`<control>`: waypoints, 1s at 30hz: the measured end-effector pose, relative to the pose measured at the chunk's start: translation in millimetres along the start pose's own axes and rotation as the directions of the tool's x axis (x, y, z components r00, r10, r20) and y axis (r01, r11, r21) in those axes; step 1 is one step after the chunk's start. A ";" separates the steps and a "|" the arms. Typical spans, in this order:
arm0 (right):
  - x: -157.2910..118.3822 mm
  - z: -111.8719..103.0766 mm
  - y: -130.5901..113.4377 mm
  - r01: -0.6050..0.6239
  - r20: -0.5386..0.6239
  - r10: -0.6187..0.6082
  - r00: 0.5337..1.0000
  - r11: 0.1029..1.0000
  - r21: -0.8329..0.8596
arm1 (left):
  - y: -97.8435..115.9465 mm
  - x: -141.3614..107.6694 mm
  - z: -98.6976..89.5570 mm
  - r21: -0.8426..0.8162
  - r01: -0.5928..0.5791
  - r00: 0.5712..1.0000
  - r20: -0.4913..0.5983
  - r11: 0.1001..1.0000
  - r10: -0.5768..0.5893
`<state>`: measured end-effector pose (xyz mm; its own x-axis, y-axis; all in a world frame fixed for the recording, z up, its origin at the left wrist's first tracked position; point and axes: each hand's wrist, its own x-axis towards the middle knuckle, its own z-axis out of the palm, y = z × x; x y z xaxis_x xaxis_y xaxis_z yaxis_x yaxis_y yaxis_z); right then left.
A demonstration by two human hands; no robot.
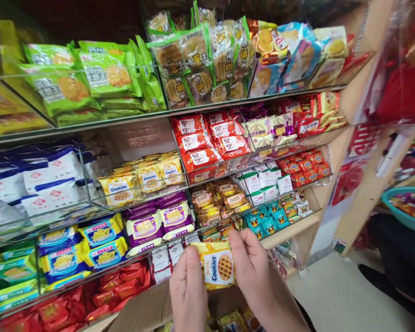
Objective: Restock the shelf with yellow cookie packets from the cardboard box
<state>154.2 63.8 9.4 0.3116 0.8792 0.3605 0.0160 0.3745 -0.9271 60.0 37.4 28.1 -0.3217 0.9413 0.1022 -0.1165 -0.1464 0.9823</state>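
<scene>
Between my two hands is a yellow packet of cookies (217, 267), its printed front facing me. My left hand (189, 286) pinches the packet's left edge with the thumb on top. On the other side my right hand (251, 263) grips the upper right corner, fingers curled. Below them an open cardboard box (147, 306) holds several more yellow cookie packets (233, 321), partly hidden by my hands and wrists. Similar yellow cookie packets (152, 179) stand in rows in a clear shelf bin ahead.
Tiered shelves with clear dividers carry green cracker packets (107, 74), red packets (198, 157), purple packets (145, 228) and white-and-blue packets (51, 184). At right, a person's dark-clothed leg (397, 258) is beside a teal basin (394, 198) over the pale floor (332, 295).
</scene>
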 end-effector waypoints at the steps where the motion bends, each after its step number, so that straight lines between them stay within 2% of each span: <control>1: -0.3 -2.9 -0.5 -0.006 0.019 0.006 1.000 1.000 0.003 | -0.9 1.1 -3.4 0.076 -0.060 0.998 0.015 0.995 0.059; 3: -1.2 -11.3 -3.1 -0.032 0.155 0.032 0.987 0.999 0.001 | -0.2 5.2 -13.8 0.296 -0.244 0.970 0.086 0.924 0.228; 4: -1.7 -16.2 -5.1 -0.032 0.260 0.032 0.965 0.999 -0.004 | 1.2 7.4 -20.4 0.410 -0.356 0.934 0.161 0.840 0.317; 6: -3.0 -25.3 -10.7 -0.011 0.503 0.034 0.864 0.999 -0.048 | 4.9 10.2 -33.6 0.564 -0.555 0.832 0.359 0.611 0.424; 8: -4.4 -31.0 -19.6 0.041 0.678 0.071 0.732 0.988 -0.148 | 9.6 8.6 -43.9 0.616 -0.669 0.742 0.530 0.415 0.410; 9: -4.8 -32.0 -25.4 0.084 0.729 0.096 0.677 0.975 -0.206 | 12.8 6.6 -47.6 0.618 -0.703 0.710 0.585 0.353 0.391; 11: -2.7 -30.5 -40.1 0.203 0.781 0.112 0.615 0.934 -0.294 | 23.5 2.8 -53.7 0.600 -0.748 0.662 0.650 0.283 0.373; 13: 5.6 -25.0 -58.8 0.360 0.792 0.021 0.610 0.883 -0.301 | 42.9 5.5 -61.3 0.589 -0.773 0.629 0.664 0.236 0.404; 15: 21.3 -14.9 -81.3 0.513 0.748 -0.161 0.644 0.816 -0.267 | 70.7 20.8 -72.9 0.621 -0.772 0.594 0.629 0.135 0.502; 16: 31.6 -7.5 -93.6 0.572 0.699 -0.261 0.665 0.780 -0.253 | 86.5 33.7 -79.9 0.651 -0.758 0.554 0.602 0.049 0.575; 17: 43.1 2.0 -106.0 0.619 0.641 -0.357 0.679 0.747 -0.241 | 102.4 49.6 -86.9 0.665 -0.744 0.478 0.603 -0.071 0.639; 18: 55.4 13.6 -118.0 0.656 0.585 -0.434 0.684 0.718 -0.233 | 117.4 67.3 -93.4 0.704 -0.693 0.443 0.586 -0.156 0.678; 19: 67.9 27.1 -129.0 0.684 0.544 -0.490 0.681 0.690 -0.235 | 130.7 85.9 -98.7 0.747 -0.629 0.453 0.579 -0.217 0.678; 20: 80.1 42.4 -138.6 0.709 0.524 -0.525 0.670 0.662 -0.243 | 141.7 104.0 -102.4 0.771 -0.576 0.496 0.593 -0.270 0.635; 22: 102.0 75.5 -152.2 0.729 0.541 -0.518 0.663 0.613 -0.307 | 155.8 134.7 -104.6 0.771 -0.560 0.544 0.618 -0.302 0.568; 23: 111.0 91.9 -156.1 0.716 0.565 -0.468 0.680 0.592 -0.370 | 159.2 146.2 -103.6 0.765 -0.560 0.566 0.633 -0.317 0.528; 26: 127.9 132.2 -159.0 0.616 0.618 -0.200 0.760 0.525 -0.587 | 159.7 165.8 -97.9 0.765 -0.549 0.627 0.643 -0.336 0.440; 28: 132.2 148.5 -156.3 0.578 0.635 -0.059 0.771 0.486 -0.656 | 157.2 170.2 -95.2 0.781 -0.524 0.668 0.624 -0.340 0.405; 30: 134.0 157.3 -151.3 0.580 0.656 -0.006 0.755 0.473 -0.663 | 155.3 171.0 -94.5 0.793 -0.501 0.701 0.607 -0.348 0.374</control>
<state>44.1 171.3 214.1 -0.3883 0.8546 0.3449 0.8181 0.4919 -0.2979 -101.9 146.8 183.3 0.3015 0.7895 0.5346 0.9464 -0.1797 -0.2683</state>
